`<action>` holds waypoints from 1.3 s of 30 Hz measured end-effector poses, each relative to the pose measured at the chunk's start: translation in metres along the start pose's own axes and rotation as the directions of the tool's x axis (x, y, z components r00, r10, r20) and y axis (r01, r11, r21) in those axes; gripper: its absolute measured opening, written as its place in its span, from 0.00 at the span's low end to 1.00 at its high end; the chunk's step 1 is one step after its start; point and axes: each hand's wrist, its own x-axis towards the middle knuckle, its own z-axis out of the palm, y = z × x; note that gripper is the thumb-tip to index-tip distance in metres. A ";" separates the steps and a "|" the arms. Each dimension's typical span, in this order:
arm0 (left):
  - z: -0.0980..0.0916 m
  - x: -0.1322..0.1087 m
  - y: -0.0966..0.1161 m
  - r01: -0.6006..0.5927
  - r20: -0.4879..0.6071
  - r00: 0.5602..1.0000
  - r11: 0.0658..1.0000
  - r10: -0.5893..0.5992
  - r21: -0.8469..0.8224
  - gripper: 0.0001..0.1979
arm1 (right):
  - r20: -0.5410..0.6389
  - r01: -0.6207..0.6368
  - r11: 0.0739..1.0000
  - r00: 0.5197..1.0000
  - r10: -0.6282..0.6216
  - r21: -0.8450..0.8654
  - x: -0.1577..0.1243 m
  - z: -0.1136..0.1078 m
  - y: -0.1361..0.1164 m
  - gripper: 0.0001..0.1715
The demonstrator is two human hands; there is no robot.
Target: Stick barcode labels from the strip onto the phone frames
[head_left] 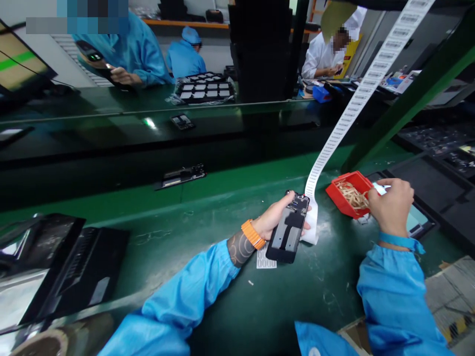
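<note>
My left hand (276, 217), with an orange watch band at the wrist, is closed round a black phone body (287, 230) whose inner parts show. A white label strip (349, 116) hangs from the upper right and its lower end lies beside the phone. Under the phone's lower left edge lies a small printed sheet (266, 259). At the right, my right hand (392, 205) is at the edge of a red bin (337, 200) that holds tan strips (351, 194). Its fingers are pressed together, and what they hold, if anything, is too small to make out.
A dark conveyor (111, 153) crosses ahead, bearing phone bodies (181, 175). Black trays (92, 262) stand at the left, more trays (441, 183) at the right. A green post (411, 94) slants at the upper right. Several people sit beyond, one holding a scanner (91, 54).
</note>
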 end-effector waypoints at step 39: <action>-0.006 -0.026 -0.002 -0.283 0.223 0.935 0.959 0.277 -0.002 0.40 | 0.485 -0.353 0.421 0.835 -0.262 0.835 -0.078 -0.002 -0.120 0.14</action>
